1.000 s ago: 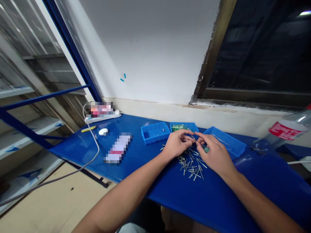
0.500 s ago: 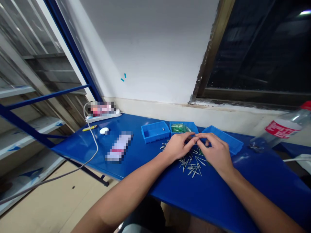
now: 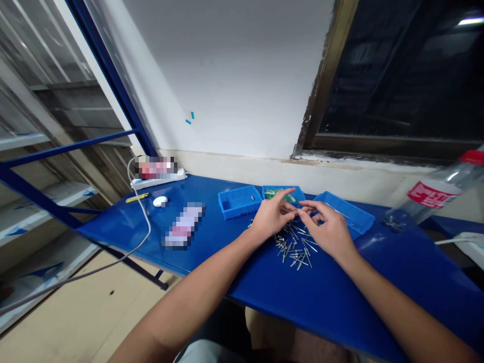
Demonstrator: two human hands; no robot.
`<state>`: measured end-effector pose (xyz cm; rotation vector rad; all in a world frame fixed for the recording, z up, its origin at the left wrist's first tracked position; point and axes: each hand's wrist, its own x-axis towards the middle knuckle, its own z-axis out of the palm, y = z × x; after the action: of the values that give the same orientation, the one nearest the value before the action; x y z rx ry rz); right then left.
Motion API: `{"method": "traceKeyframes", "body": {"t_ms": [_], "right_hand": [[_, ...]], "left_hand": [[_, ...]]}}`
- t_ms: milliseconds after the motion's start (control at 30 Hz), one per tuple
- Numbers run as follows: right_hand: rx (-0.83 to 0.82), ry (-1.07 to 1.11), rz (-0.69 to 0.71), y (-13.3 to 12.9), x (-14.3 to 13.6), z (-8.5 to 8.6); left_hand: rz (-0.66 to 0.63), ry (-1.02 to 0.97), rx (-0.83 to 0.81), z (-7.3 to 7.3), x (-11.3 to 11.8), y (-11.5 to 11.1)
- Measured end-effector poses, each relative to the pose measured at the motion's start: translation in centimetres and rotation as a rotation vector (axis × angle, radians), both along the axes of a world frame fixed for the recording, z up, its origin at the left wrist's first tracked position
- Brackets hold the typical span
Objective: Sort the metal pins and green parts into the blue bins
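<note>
Over a loose pile of pop rivets [image 3: 298, 252] on the blue table, my two hands meet fingertip to fingertip. My left hand [image 3: 273, 216] has thumb and a finger pinched, with the index finger raised; whatever lies between them is too small to name. My right hand [image 3: 327, 227] is pinched as well, its tips touching those of the left, and its contents cannot be made out. Behind them stand three blue bins: a left bin [image 3: 242, 210] with a small metal piece inside, a middle bin [image 3: 300, 191] with a green packet [image 3: 273, 193], and a right bin [image 3: 359, 214] with thin metal pins.
A clear plastic bottle [image 3: 434, 194] with a red cap leans at the right, small metal parts in its bottom. To the left lie a blurred phone-like item [image 3: 185, 226], a white oval object [image 3: 160, 201], a yellow cutter [image 3: 137, 197] and a grey cable [image 3: 148, 222].
The left index finger has lifted away from the other fingertips. Both hands have shifted slightly left in the picture, as has the whole view, and the right bin shows more.
</note>
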<state>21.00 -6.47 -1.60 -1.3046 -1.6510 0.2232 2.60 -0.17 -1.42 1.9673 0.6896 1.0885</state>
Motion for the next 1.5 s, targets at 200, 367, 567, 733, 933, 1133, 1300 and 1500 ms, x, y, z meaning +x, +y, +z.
{"method": "traceKeyframes", "body": {"t_ms": [200,367,567,733,933,1133,1300,1500], "right_hand": [[0.0,-0.073,0.024,0.0,0.2,0.4],[0.06,-0.195,0.033,0.4,0.5,0.2],[-0.046,-0.058,0.025,0.9,0.8,-0.6],[-0.166,0.584,-0.014,0.9,0.4,0.1],[-0.219,1.026,-0.032,0.6,0.8,1.2],[-0.202,0.812,-0.071,0.4,1.2,1.5],[-0.086,-0.286,-0.044,-0.3,2.1,2.6],[-0.287,-0.826,0.067,-0.6,3.9,2.9]], "left_hand": [[0.015,0.045,0.072,0.2,-0.3,0.3],[0.002,-0.122,-0.048,0.1,-0.1,0.9],[-0.073,-0.263,-0.189,0.3,0.1,0.8],[0.013,-0.187,-0.144,0.6,-0.2,0.7],[0.083,0.151,0.112,0.9,-0.7,0.5],[-0.042,0.452,0.426,0.1,-1.1,0.8],[-0.012,0.503,0.458,0.1,-1.1,0.8],[0.009,0.514,0.457,0.2,-1.0,0.5]]}}
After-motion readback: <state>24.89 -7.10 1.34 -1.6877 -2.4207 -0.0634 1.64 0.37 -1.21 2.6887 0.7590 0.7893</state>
